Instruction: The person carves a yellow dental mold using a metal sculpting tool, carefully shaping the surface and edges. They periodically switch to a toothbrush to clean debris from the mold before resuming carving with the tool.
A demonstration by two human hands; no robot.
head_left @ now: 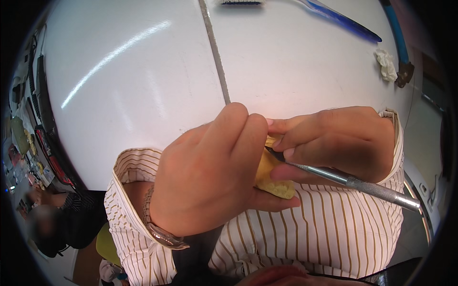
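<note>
My left hand (205, 171) is closed around a small, pale yellow lump (271, 174) of soft-looking material, with its thumb beneath. Most of the lump hides behind those fingers, so its full shape cannot be made out. In my right hand (341, 140) a slim metal craft knife (369, 188) with a knurled handle is pinched between thumb and fingers. Its dark tip meets the upper part of the yellow lump, and the handle's end points away to the lower right. Both hands come together over my lap, near the table's front edge.
Beyond my hands is a white table (129, 81) split by a dark seam (217, 52). At the far right lie a brush with a blue handle (343, 21), a crumpled white tissue (385, 65) and a blue-handled tool (400, 38). Another person (50, 221) sits at the left.
</note>
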